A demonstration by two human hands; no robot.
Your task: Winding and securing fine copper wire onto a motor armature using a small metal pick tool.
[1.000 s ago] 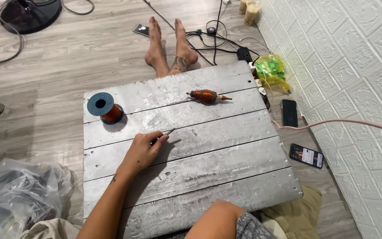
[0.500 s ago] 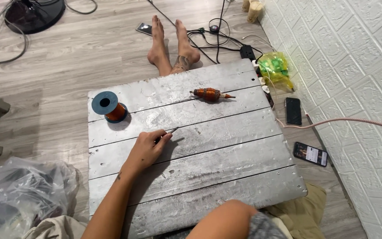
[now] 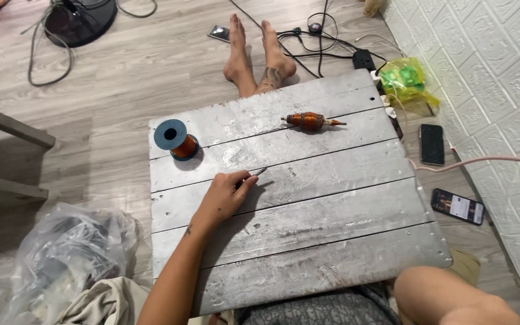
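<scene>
Pin [image 3: 259, 173] sticks out from our left hand [image 3: 224, 195], pinched in its fingertips; one spool [image 3: 177, 140], two phones [image 3: 432, 144].

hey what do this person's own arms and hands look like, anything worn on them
Only one arm is in view, the left one, reaching over the grey plank board. The left hand and forearm are bare: no sleeve, glove, watch or ring visible. A few small dark marks sit near the wrist; whether they are ink or dirt cannot be told. The right hand is out of view.

Copper wire spool [image 3: 176, 140] far left on board; wound coil [image 3: 309, 121] farther back; two phones [image 3: 432, 144] by wall.
</scene>
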